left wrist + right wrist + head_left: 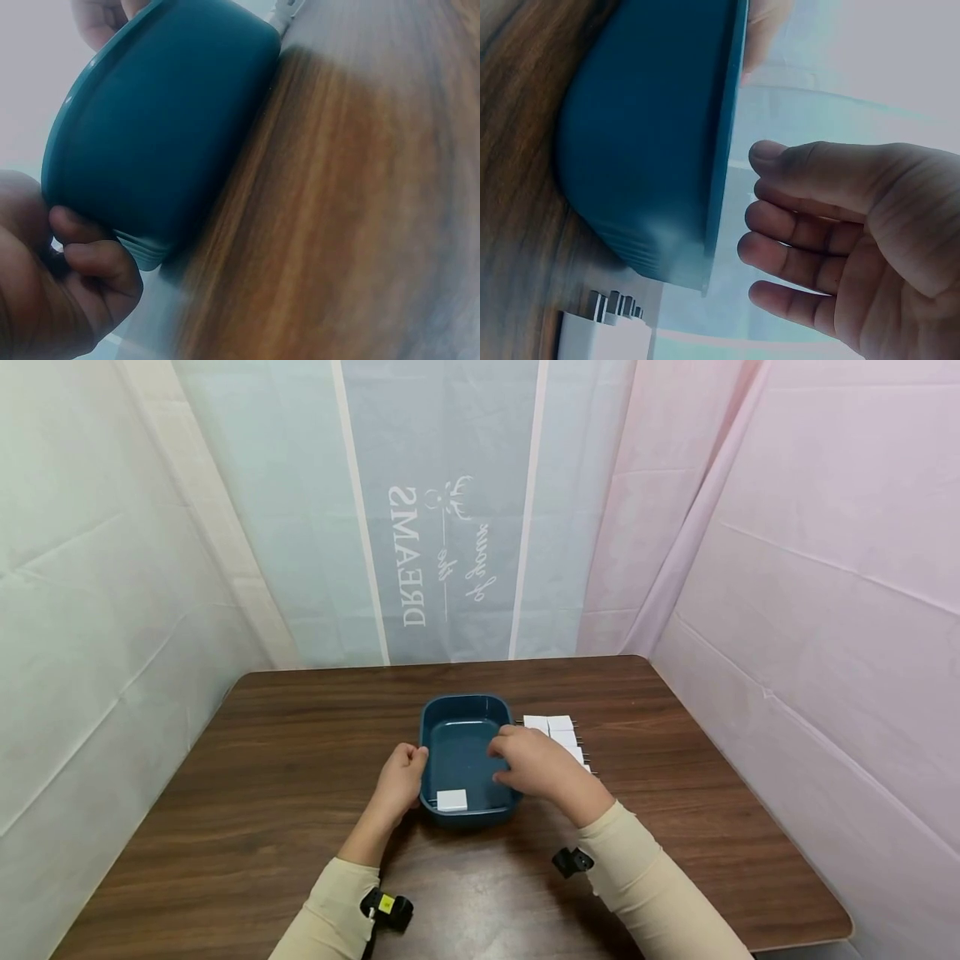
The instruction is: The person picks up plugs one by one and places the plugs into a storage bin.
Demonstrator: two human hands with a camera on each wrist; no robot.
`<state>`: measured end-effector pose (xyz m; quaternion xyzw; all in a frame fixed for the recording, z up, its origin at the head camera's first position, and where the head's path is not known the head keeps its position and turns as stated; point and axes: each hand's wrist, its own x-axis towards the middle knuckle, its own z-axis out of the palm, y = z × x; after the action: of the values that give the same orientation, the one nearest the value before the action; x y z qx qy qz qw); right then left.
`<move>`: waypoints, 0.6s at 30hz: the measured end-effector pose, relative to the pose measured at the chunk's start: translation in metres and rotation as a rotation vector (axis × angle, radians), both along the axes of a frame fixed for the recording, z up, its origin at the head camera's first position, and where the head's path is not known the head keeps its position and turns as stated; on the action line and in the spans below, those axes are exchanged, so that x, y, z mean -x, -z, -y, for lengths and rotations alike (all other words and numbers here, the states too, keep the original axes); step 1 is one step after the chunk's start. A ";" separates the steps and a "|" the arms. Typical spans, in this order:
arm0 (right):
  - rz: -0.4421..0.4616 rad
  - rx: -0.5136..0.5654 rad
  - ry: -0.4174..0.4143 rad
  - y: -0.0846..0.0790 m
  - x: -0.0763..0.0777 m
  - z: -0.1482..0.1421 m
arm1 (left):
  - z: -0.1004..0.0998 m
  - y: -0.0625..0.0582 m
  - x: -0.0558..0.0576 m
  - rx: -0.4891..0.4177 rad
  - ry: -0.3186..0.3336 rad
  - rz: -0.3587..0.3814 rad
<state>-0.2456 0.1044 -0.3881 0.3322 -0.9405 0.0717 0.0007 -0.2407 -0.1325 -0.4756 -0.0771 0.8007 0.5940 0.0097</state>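
Observation:
A dark blue tub (pixel 462 760) with rounded corners stands on the wooden table. My left hand (pixel 401 774) grips its left rim, thumb above and fingers curled under the edge, as the left wrist view shows (pixel 82 274). One white plug adapter (pixel 452 801) lies inside, at the tub's near left corner. Over the right rim hovers my right hand (pixel 536 763), its fingers loosely bent and nothing between them. In the right wrist view its fingertips (pixel 761 217) are apart from the tub's wall (pixel 649 142).
Several white plug adapters (pixel 562 737) with metal prongs lie in rows right of the tub, partly hidden by my right hand. The brown table (pixel 322 727) ends at a printed curtain (pixel 450 460) behind, with pale cloth walls on both sides.

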 end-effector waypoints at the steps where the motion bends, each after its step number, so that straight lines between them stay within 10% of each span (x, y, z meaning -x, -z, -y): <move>1: -0.003 -0.002 -0.001 -0.001 -0.001 0.000 | 0.000 0.001 0.000 -0.001 -0.001 0.002; 18: -0.017 0.015 0.030 -0.004 0.002 -0.015 | 0.000 0.000 0.000 0.008 0.009 0.011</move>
<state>-0.2473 0.1192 -0.3839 0.3188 -0.9447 0.0758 0.0123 -0.2408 -0.1327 -0.4755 -0.0769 0.8033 0.5903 0.0164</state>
